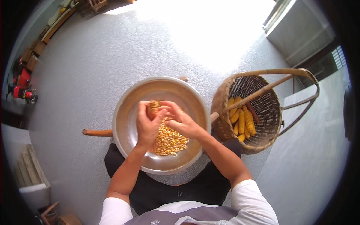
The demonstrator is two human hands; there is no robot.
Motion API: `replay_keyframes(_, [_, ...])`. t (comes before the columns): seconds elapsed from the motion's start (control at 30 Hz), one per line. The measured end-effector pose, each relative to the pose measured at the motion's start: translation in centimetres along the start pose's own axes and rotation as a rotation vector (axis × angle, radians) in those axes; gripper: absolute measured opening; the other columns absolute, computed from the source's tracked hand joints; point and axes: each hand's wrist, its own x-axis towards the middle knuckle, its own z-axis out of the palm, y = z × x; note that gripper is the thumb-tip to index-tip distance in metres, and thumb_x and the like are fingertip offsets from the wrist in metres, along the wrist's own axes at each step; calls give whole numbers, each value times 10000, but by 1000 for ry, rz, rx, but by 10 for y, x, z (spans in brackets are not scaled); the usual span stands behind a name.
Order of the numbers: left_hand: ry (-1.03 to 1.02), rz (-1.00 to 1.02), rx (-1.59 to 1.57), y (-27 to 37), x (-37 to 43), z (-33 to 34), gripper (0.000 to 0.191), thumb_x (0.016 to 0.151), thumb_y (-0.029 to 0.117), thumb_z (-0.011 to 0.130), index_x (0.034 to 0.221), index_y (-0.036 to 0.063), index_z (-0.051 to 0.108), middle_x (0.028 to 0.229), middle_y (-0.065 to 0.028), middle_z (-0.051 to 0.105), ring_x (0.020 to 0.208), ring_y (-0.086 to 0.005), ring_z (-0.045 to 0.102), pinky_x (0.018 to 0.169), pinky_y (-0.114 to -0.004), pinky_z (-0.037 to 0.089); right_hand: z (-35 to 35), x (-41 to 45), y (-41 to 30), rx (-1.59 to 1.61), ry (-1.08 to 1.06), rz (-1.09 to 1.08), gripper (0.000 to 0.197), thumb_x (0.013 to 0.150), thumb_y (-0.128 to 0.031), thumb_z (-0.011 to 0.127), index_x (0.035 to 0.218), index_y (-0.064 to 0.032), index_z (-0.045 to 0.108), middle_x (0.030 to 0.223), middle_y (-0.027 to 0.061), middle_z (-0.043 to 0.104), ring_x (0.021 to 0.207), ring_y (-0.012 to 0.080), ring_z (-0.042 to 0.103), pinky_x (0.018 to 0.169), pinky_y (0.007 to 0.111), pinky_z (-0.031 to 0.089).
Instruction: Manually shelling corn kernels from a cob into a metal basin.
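My left hand [147, 122] grips a corn cob [153, 106] above a wide metal basin [120, 112]. Part of the cob looks reddish and bare; its upper end is yellowish brown and blurred. My right hand [181, 121] is close against the cob's right side, its fingers curled and thumb apart; what lies inside its grasp is hidden. Beneath both hands, loose yellow corn kernels [171, 142] are heaped on the basin floor. To the right stands a woven basket [220, 112] with several yellow corn ears [242, 121] and a reddish cob [252, 111] in it.
Wooden bars, one a curved piece [97, 133], stick out from under the basin. The basket's tall handle [258, 94] arches over its opening. A red machine [22, 88] and boxes [32, 62] line the left wall. My knees flank the basin's near side.
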Motion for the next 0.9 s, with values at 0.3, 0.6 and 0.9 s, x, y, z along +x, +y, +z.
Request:
replay_keyframes(0.3, [174,-453,-787,-5,13,-34,226,938,306,568,890,97,498,688,1,468,587,-127,469,539,-248,395,56,-30,15,225,-201,264,291,929,-304,556,995,-45,442,687,20,509,499,101,541,421,239,453])
replay_keyframes(0.6, [145,-389,-1054,-12,27,-54,280,1000,313,413,833,107,502,513,27,304,421,-105,287,470,-269,299,50,-115,-1,356,-77,475,403,939,-409,517,1093,-37,500,644,11,474,412,73,423,356,210,298])
replay_keyframes(0.9, [179,-259,-385,-44,0,-46,263,980,150,381,1168,14,505,647,-41,576,593,-127,552,567,-278,448,53,-231,2,618,479,223,397,956,-385,479,1134,-31,472,718,61,505,457,120,460,382,214,337])
